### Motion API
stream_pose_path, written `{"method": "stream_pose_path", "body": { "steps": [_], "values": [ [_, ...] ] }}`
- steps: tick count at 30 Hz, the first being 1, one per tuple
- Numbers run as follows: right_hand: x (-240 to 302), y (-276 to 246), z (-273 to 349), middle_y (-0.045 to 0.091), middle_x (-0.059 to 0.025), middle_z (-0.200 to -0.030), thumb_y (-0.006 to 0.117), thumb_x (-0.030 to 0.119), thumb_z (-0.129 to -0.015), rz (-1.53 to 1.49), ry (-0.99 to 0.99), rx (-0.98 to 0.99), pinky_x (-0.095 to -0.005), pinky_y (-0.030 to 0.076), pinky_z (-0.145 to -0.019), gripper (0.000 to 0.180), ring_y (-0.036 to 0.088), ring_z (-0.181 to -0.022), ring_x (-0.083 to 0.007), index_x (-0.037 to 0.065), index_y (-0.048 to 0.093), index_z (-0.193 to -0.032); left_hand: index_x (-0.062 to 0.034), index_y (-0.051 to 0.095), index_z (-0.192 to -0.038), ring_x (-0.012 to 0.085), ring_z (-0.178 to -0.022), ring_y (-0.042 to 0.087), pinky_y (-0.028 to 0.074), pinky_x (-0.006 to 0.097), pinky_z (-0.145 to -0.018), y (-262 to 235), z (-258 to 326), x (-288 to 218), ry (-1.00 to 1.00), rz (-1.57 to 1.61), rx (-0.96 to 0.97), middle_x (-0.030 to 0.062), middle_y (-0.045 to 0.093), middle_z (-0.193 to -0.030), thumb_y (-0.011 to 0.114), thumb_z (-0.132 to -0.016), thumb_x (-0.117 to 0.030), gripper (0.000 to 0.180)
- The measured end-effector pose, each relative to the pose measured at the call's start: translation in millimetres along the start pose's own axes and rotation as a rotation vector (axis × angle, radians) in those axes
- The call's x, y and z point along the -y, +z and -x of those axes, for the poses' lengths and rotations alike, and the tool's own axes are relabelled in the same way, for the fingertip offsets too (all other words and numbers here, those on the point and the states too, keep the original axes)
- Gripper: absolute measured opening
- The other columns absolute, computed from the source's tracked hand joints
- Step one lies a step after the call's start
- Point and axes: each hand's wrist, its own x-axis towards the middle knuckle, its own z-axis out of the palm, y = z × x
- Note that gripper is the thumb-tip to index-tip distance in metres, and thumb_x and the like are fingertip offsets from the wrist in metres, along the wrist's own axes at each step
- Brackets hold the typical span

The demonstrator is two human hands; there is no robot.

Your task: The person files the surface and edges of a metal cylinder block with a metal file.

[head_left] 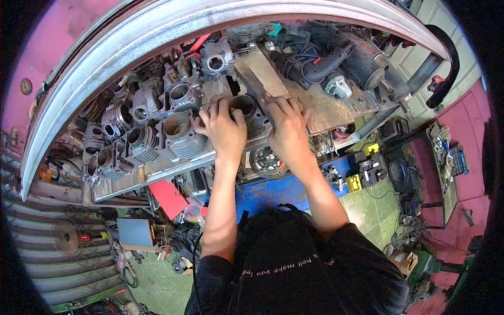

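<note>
An engine cylinder point(243, 104) with a round dark bore and cooling fins stands upright near the front edge of the wooden bench. My left hand point(224, 128) curls round its left side, with the outer fingers close to a neighbouring finned cylinder point(185, 142). On the opposite side, my right hand point(287, 126) has its fingers bent over the cylinder's right flank, beside a flat wooden board point(262, 71). Both hands hide parts of the cylinder's sides, and their fingertips are partly out of sight.
Several more metal cylinders point(143, 137) stand in rows to the left. A black power tool point(320, 65) lies at the far right of the bench. A pale curved metal frame point(173, 23) arches over the back. Beneath the bench edge is a blue surface point(268, 193).
</note>
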Motion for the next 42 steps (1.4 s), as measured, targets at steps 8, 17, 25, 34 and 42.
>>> {"method": "stream_pose_path", "body": {
  "steps": [8,17,25,34,42],
  "values": [
    [49,-75,69,0.067,-0.0139,-0.131,0.068,-0.006,-0.073,0.167,-0.055,0.192,-0.0590,0.027,-0.118,0.059,0.061,-0.121,-0.0325,-0.001,0.070,-0.132,-0.0087,0.076,-0.115,0.0320,-0.127,0.056,0.025,0.064,-0.114,7,6,9,-0.052,-0.051,-0.031,0.0079,0.075,-0.119,0.061,-0.090,-0.020,0.032],
    [2,8,-25,0.068,-0.0163,-0.130,0.067,-0.007,-0.075,0.032,0.006,0.047,-0.0623,0.042,-0.104,0.054,0.061,-0.123,-0.0370,-0.002,0.069,-0.129,-0.0095,0.078,-0.115,0.0294,-0.127,0.058,0.024,0.064,-0.115,1,-2,3,0.017,-0.016,0.007,0.0067,0.077,-0.122,0.062,-0.090,-0.021,0.031],
    [43,-67,64,0.067,-0.0126,-0.129,0.069,-0.004,-0.076,0.155,-0.033,0.169,-0.0580,0.030,-0.117,0.048,0.064,-0.117,-0.0296,0.002,0.071,-0.124,-0.0097,0.079,-0.111,0.0311,-0.130,0.056,0.024,0.064,-0.115,4,6,7,-0.051,-0.025,-0.004,0.0082,0.078,-0.121,0.063,-0.088,-0.021,0.030],
    [0,10,-14,0.069,-0.0138,-0.130,0.064,-0.010,-0.071,0.050,0.042,0.047,-0.0569,0.034,-0.115,0.056,0.064,-0.120,-0.0336,0.003,0.072,-0.125,-0.0091,0.079,-0.112,0.0298,-0.128,0.059,0.024,0.061,-0.113,-1,-4,-3,-0.010,-0.020,-0.020,0.0101,0.078,-0.120,0.062,-0.091,-0.018,0.028],
    [44,-77,70,0.067,-0.0138,-0.128,0.068,-0.006,-0.072,0.171,-0.060,0.175,-0.0571,0.033,-0.115,0.056,0.065,-0.118,-0.0295,-0.001,0.070,-0.128,-0.0087,0.079,-0.107,0.0307,-0.126,0.059,0.024,0.064,-0.113,6,8,10,-0.054,-0.017,-0.035,0.0067,0.078,-0.123,0.066,-0.088,-0.022,0.027]
  ]
}}
